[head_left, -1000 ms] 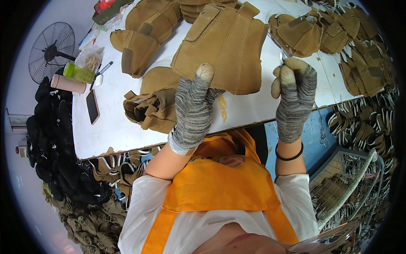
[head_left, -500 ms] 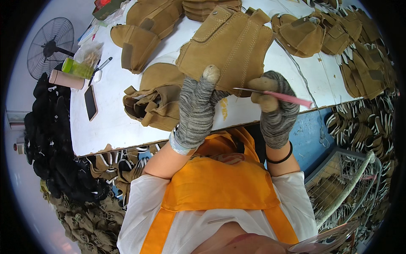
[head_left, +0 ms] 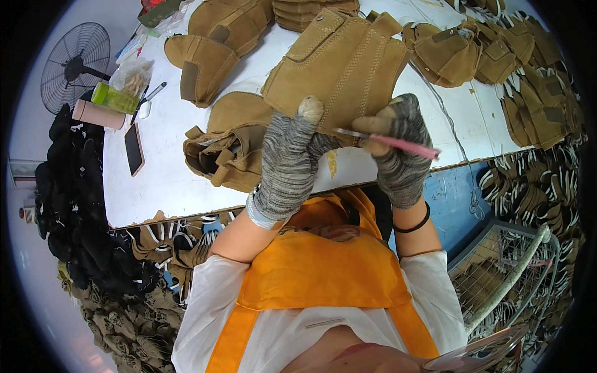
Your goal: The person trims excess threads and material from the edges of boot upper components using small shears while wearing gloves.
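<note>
A tan suede boot upper (head_left: 339, 68) with double stitch lines and a snap tab is held up over the table. My left hand (head_left: 291, 161), in a grey striped glove, grips its lower left edge, thumb on top. At its lower right edge is my gloved right hand (head_left: 404, 146), closed around a slim tool with a pink handle (head_left: 407, 147) and a thin metal tip. The tip lies against or just over the upper's bottom edge; its exact kind is unclear. Left of my left hand, another boot upper (head_left: 227, 146) lies on the table with its opening showing.
The white table (head_left: 161, 196) carries several more tan uppers (head_left: 214, 50), a phone (head_left: 134, 150), a pink cup (head_left: 98, 115) and a cable (head_left: 444, 112). A fan (head_left: 74, 65) stands at far left. Below right is a wire basket (head_left: 497, 267); piles of boot pieces (head_left: 134, 317) lie lower left.
My right hand and the pink-handled tool have shifted left and slightly down along the upper's bottom edge. The upper has turned slightly and its right side moved a little right. My left hand keeps its grip.
</note>
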`<state>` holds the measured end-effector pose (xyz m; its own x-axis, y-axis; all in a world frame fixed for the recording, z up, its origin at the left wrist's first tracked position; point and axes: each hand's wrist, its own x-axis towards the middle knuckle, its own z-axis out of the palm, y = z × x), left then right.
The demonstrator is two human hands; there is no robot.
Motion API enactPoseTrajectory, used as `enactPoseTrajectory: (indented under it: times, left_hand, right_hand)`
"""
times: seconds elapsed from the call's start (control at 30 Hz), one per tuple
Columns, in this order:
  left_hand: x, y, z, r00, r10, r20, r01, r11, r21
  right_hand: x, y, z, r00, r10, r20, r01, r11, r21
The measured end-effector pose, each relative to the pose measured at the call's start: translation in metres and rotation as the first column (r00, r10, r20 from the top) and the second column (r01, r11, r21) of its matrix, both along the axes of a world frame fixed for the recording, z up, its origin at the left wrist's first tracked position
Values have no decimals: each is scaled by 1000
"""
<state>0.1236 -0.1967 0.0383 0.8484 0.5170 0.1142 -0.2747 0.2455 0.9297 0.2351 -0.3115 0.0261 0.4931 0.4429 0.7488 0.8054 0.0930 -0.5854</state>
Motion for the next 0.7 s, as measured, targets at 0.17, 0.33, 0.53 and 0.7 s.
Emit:
enactPoseTrajectory:
  times: [0.17,0.33,0.53,0.7]
  left_hand:
    - [-1,1,-13,1000,20,3,-20,993,114]
    - [4,-2,-4,1000,-17,9,18,978,-209]
    - [4,-1,-6,998,51,25,-56,958,283]
    - [5,-2,-3,999,28,24,-27,999,-47]
  right_hand:
    - [3,-3,-1,1000,17,17,-16,997,-80]
    - [13,-2,-16,982,-10,-191,-13,993,-120]
    - [8,3,-10,973,91,-211,-78,995,66]
    - [18,-7,5,955,115,274,-45,968,-246]
